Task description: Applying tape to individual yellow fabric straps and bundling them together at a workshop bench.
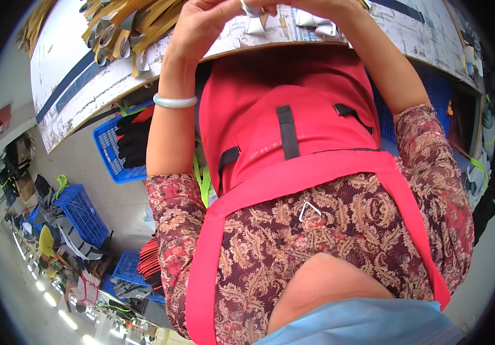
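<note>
At the top edge of the view my left hand [210,16] is closed, its thumb and fingers pinching a small grey-white strip [252,10]. My right hand [322,7] reaches in from the other side, with a fingertip against the same strip; most of its fingers are cut off by the frame. Below the hands, small folded grey-white pieces [315,24] lie on the table [224,46]. To the left of my left hand is a pile of yellow-tan strips [144,23] with grey looped ends, partly hanging over the table's near edge.
A blue basket [104,146] with black and red cloth stands beneath the table, left of my arm. Farther left are another blue basket [80,215] and grey cloth [77,241]. Close to my body hangs a red apron [293,129]. More cloth [489,132] hangs at the right.
</note>
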The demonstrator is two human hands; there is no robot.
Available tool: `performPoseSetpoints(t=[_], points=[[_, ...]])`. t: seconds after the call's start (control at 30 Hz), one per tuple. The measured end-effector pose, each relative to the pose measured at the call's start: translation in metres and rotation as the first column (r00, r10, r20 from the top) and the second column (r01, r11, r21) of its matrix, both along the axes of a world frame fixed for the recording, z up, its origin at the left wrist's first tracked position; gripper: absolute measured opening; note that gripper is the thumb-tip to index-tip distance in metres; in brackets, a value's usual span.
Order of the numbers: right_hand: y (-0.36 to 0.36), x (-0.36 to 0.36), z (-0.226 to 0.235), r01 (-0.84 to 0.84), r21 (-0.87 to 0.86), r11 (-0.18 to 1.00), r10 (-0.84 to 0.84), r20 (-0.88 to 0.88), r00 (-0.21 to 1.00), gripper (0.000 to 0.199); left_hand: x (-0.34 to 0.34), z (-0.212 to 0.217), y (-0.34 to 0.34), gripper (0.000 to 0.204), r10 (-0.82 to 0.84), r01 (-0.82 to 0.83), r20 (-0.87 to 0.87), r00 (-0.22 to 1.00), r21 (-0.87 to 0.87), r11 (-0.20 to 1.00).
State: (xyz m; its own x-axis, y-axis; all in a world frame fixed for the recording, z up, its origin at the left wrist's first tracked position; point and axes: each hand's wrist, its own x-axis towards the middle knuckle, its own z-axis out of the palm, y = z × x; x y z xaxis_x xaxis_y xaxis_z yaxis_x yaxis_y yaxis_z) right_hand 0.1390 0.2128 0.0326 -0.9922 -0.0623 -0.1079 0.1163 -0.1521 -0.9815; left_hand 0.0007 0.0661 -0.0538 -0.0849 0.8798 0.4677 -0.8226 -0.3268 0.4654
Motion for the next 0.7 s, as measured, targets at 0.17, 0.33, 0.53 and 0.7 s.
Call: performPoseSetpoints(t=[0.17,0.33,0.53,0.7], points=[[-0.009,0.008,0.013,0.098,0.137,0.986,-0.101,0.015,0.995,0.015,0.008,0.032,-0.028,0.018,0.182,-0.317,-0.345,0.921,-0.389,0.865],[-0.03,0.006,-0.012,0.599,0.73,0.328,-0.041,-0.623,0.781,0.018,0.038,0.045,-0.031,0.001,0.422,-0.804,-0.754,0.504,-0.23,0.548],[-0.035,0.004,-0.041,0.682,0.704,0.199,-0.122,-0.672,0.73,0.009,0.043,0.038,-0.029,0.012,0.537,-0.838,-0.68,0.499,-0.22,0.5],[-0.034,0.01,-0.033,0.604,0.415,0.68,-0.305,-0.589,0.749,0.007,0.013,0.052,-0.042,0.028,0.392,-0.601,-0.489,0.779,-0.404,0.69]])
